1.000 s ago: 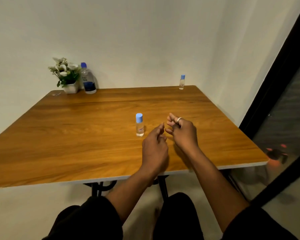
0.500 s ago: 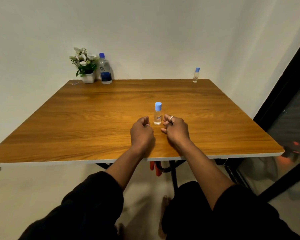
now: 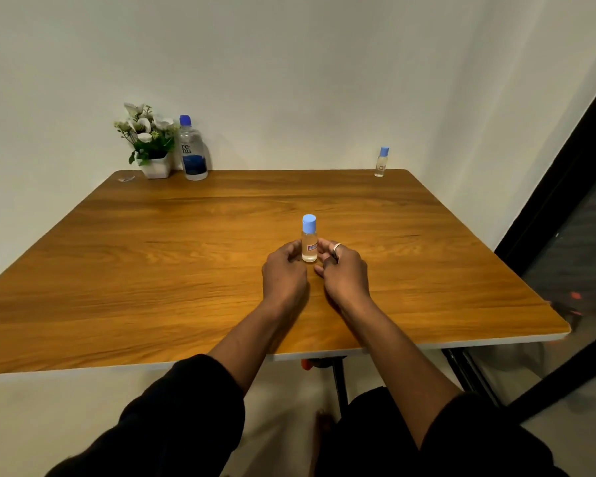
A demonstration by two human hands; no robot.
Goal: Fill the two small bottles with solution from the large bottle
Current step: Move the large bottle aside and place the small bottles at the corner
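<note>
As both hands close in, the left hand (image 3: 284,270) and right hand (image 3: 344,270) cup a capped small bottle (image 3: 309,239) at mid-table (image 3: 152,256) — firm grip unclear; the large bottle (image 3: 192,150) and second small bottle (image 3: 381,162) stand at the far edge.

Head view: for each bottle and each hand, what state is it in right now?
Near small bottle: upright, blue cap on, between both hands.
Far small bottle: upright at the table's far right corner, capped, untouched.
Large bottle: upright beside the flower pot, capped, untouched.
Left hand: fingers curled at the near bottle; grip unclear.
Right hand: fingers at the bottle's other side; grip unclear.
</note>
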